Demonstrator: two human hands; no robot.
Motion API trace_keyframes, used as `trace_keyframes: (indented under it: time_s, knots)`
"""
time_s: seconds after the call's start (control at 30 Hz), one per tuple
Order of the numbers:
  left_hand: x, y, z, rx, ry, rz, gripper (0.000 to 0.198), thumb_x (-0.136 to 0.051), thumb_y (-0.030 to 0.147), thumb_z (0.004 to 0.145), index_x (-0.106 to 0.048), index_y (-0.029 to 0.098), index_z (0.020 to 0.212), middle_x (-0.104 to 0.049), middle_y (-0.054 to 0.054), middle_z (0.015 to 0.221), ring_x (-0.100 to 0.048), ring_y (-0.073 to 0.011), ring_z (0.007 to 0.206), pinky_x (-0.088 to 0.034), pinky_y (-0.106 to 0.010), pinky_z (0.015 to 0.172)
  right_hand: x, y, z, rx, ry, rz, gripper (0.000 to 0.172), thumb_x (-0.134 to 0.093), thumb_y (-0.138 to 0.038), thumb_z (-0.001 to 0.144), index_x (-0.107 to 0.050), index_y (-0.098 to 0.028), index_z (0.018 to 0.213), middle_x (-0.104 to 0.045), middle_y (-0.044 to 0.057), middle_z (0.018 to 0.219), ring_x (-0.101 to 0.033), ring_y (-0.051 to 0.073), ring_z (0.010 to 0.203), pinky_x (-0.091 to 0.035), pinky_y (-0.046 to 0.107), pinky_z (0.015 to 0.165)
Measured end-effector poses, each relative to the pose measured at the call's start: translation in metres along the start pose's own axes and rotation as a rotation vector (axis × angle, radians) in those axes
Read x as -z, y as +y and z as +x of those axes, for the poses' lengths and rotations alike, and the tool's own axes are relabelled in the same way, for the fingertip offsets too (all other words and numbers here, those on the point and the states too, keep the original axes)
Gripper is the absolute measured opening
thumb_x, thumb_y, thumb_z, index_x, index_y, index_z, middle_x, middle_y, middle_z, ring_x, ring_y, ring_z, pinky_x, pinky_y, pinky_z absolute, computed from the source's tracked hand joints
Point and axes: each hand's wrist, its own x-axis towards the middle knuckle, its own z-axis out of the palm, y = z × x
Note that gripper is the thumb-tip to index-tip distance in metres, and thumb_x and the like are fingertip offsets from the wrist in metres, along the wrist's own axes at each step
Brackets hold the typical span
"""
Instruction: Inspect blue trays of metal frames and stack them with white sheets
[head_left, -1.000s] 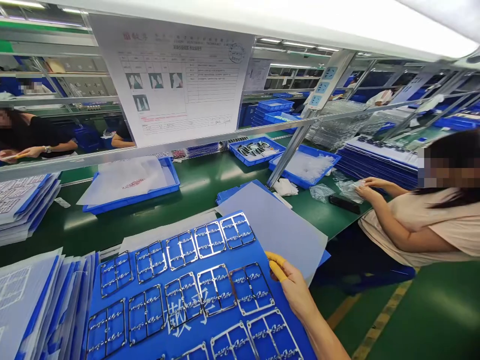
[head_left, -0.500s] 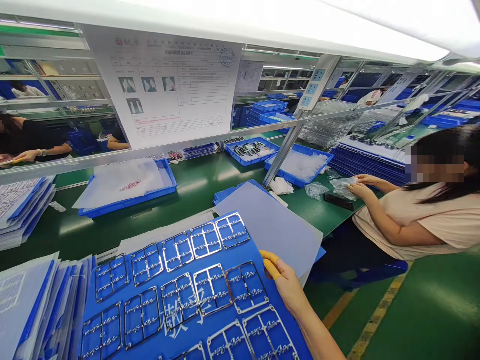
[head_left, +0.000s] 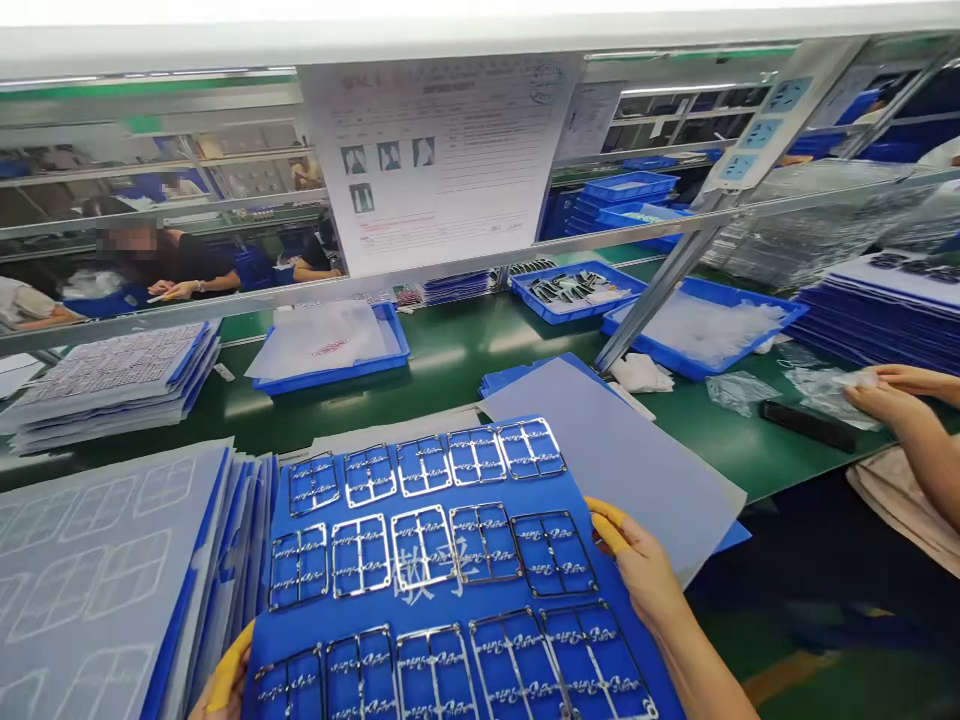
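A green worktop [head_left: 450, 355] runs under a bright lamp and a metal rail, with other workbenches behind. Above its near edge is the blue board [head_left: 360, 615], tilted toward the camera and carrying metal frames [head_left: 422, 545] in three visible rows of five; the lowest row is cut off by the picture's edge. The left hand [head_left: 225, 680], only partly in view, grips the board's left edge low down, while the right hand [head_left: 634, 555] has its yellow-covered fingers closed on the right edge. As far as can be judged, the filling of the visible part is done, since each row looks complete, and the board is lifted but not set down. No sheet covers these frames, whereas the left stack [head_left: 112, 540] shows similar outlines beneath a translucent top layer; whether this board needs the same cannot be told. That stack stands just beside the board, leaving little room on the left. Beyond the right hand, a pale sheet [head_left: 615, 450] lies over more blue material, partly hidden by the board and hand. Farther back are a blue tray [head_left: 330, 380] of translucent sheets and a slanting post [head_left: 667, 290]. At right, a co-worker's hands [head_left: 892, 395] handle clear plastic [head_left: 832, 385] near a black object [head_left: 806, 425].
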Motion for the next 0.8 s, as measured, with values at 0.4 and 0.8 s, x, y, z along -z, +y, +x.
trace_keyframes:
  time_s: [0.4, 0.8]
  knots:
    - [-0.013, 0.004, -0.019, -0.132, -0.196, -0.094, 0.054, -0.081, 0.050, 0.073, -0.076, 0.016, 0.114, -0.075, -0.014, 0.121, -0.064, -0.0341, 0.122, -0.044, -0.048, 0.111, 0.000, 0.005, 0.021, -0.157, 0.074, 0.071, 0.038, -0.081, -0.032, 0.041, -0.077, -0.023, 0.078, -0.068, 0.003, 0.068, -0.058, 0.019, 0.064, -0.049, 0.026, 0.051]
    - [-0.020, 0.017, -0.007, -0.170, -0.352, -0.075, 0.049, -0.077, 0.049, 0.078, -0.077, 0.021, 0.117, -0.074, -0.013, 0.124, -0.067, -0.0322, 0.118, -0.049, -0.046, 0.104, -0.010, 0.007, 0.039, -0.239, 0.092, 0.120, 0.044, -0.075, -0.020, 0.029, -0.074, -0.026, 0.073, -0.067, 0.000, 0.067, -0.058, 0.014, 0.059, -0.048, 0.016, 0.045]
